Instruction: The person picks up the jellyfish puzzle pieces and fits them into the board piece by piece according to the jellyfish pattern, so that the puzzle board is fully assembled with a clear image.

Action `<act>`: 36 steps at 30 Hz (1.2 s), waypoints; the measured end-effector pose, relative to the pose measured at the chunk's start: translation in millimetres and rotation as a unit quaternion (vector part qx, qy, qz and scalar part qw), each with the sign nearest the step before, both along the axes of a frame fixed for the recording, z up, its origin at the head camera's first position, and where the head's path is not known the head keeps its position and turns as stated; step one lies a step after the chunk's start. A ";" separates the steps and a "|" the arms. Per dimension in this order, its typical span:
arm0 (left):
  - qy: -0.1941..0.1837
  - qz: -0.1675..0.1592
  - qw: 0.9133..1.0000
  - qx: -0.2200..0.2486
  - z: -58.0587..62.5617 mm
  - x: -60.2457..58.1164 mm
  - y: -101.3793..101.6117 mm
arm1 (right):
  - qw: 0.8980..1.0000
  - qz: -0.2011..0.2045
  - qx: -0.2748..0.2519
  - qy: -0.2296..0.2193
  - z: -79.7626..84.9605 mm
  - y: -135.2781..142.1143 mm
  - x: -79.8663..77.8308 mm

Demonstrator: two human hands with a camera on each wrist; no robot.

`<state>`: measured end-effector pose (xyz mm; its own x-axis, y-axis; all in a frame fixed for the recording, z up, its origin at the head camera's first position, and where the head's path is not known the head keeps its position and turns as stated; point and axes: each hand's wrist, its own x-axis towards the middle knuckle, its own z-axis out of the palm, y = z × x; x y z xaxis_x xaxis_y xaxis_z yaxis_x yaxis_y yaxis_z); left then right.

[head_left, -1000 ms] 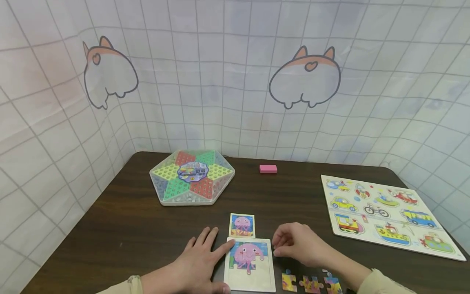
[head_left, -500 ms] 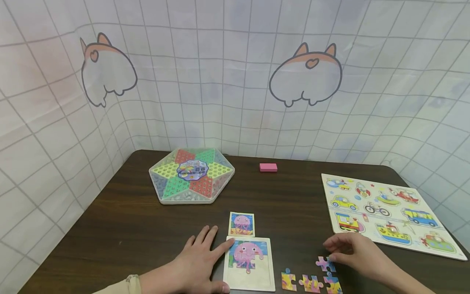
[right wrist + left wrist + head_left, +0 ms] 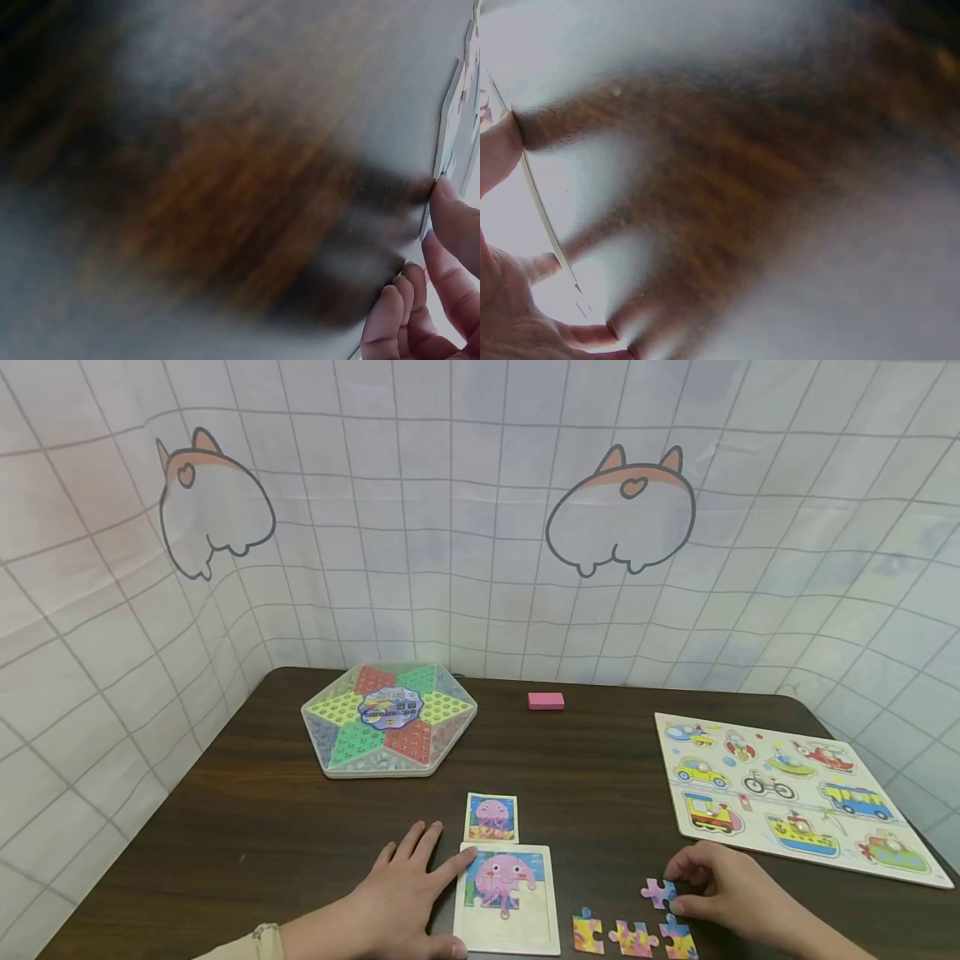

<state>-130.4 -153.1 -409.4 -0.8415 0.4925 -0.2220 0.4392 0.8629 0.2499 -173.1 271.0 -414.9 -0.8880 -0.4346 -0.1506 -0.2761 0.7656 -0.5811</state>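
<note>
My left hand [image 3: 405,897] lies spread on the table, its index finger and thumb at the left edge of the white puzzle tray [image 3: 553,918]. In the tray, joined jigsaw pieces show part of a pink jellyfish [image 3: 498,877]; the lower part is bare. A small jellyfish picture card [image 3: 491,818] touches the tray's top edge. My right hand [image 3: 723,889] pinches a pink-and-blue jigsaw piece [image 3: 657,892] at its right side, thumb and index finger on its edge. Below it lie a yellow piece [image 3: 587,935], a pink-and-yellow piece [image 3: 634,938] and a blue-and-yellow piece [image 3: 679,940].
A hexagonal Chinese checkers box [image 3: 390,718] sits at the back left. At the back middle is a pink block [image 3: 546,701]. A wooden vehicle peg puzzle board [image 3: 795,793] lies on the right. Behind the table [image 3: 315,835] hangs a checked curtain [image 3: 480,527].
My right hand has moved right, from beside the tray to the loose pieces, and now grips the pink-and-blue piece, shifting it slightly left and up. The left hand has stayed in place.
</note>
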 end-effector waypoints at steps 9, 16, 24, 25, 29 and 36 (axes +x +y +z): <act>-0.003 0.001 1.000 -0.006 3.6 -0.1 0.2 | 0.999 -0.007 -0.007 0.044 1.8 -10.9 0.3; -0.003 -0.004 1.000 -0.009 2.2 -1.0 -0.6 | 0.994 -0.035 -0.096 -0.032 8.7 -17.6 0.2; -0.007 -0.002 1.000 -0.009 1.9 -2.4 -0.6 | 0.956 -0.075 -0.221 -0.179 19.3 -47.8 -3.8; -0.007 -0.003 1.000 -0.009 1.6 -2.8 -0.6 | 0.952 -0.075 -0.231 -0.189 19.7 -52.9 -4.4; -0.008 -0.004 1.000 -0.008 1.2 -3.5 -1.2 | 0.940 -0.069 -0.260 -0.211 20.7 -73.4 -5.5; -0.004 -0.008 1.000 -0.005 1.3 -2.2 -2.5 | 0.942 -0.071 -0.249 -0.214 18.3 -104.2 -4.0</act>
